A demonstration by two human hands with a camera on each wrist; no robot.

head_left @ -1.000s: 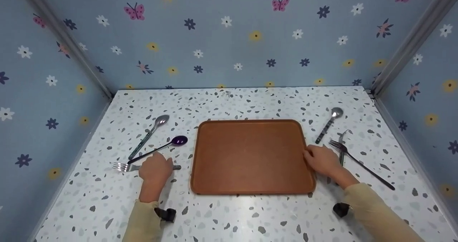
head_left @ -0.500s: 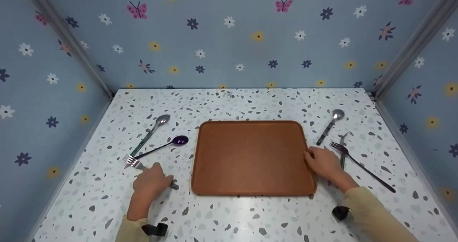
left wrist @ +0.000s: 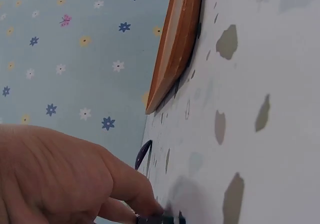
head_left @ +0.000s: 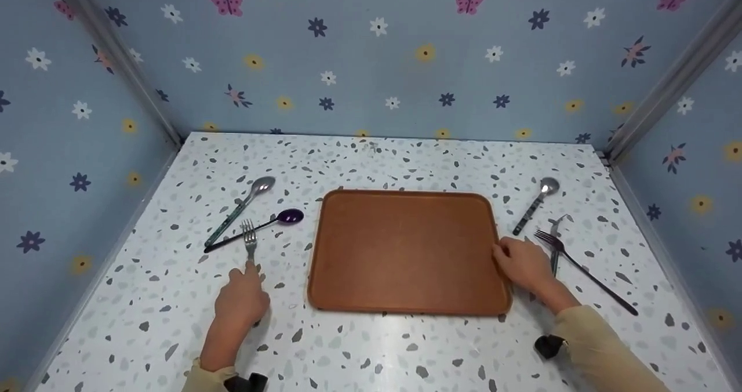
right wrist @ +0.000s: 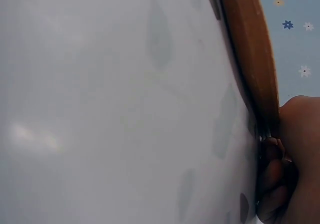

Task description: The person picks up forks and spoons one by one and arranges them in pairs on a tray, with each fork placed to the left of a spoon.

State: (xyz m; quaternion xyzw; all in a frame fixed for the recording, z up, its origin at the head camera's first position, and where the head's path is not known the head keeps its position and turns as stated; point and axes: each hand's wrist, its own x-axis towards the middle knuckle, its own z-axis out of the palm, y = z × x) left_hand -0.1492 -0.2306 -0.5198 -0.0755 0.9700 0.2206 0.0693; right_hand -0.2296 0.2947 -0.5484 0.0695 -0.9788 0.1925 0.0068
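My left hand (head_left: pixel 242 299) grips a silver fork (head_left: pixel 250 242) by its handle, left of the brown tray (head_left: pixel 406 253). The fork's tines point toward the back wall and overlap the handle of a purple spoon (head_left: pixel 290 217). In the left wrist view the dark handle end (left wrist: pixel 167 219) shows under the fingers. At the tray's right edge, my right hand (head_left: pixel 524 264) holds the rim, thumb on top. Curled fingers (right wrist: pixel 272 176) show beneath the tray edge in the right wrist view. The tray lies flat with nothing on it.
A silver spoon (head_left: pixel 262 184) with a green patterned handle lies behind the purple one. Right of the tray are another spoon (head_left: pixel 549 185), a dark fork (head_left: pixel 591 276) and a silver utensil (head_left: pixel 555 228) partly under that fork. Flowered walls enclose the speckled table (head_left: pixel 377 351).
The left hand has moved toward me and turned the silver fork, so its tines went from pointing left to pointing at the back wall. The right hand stays on the tray's edge.
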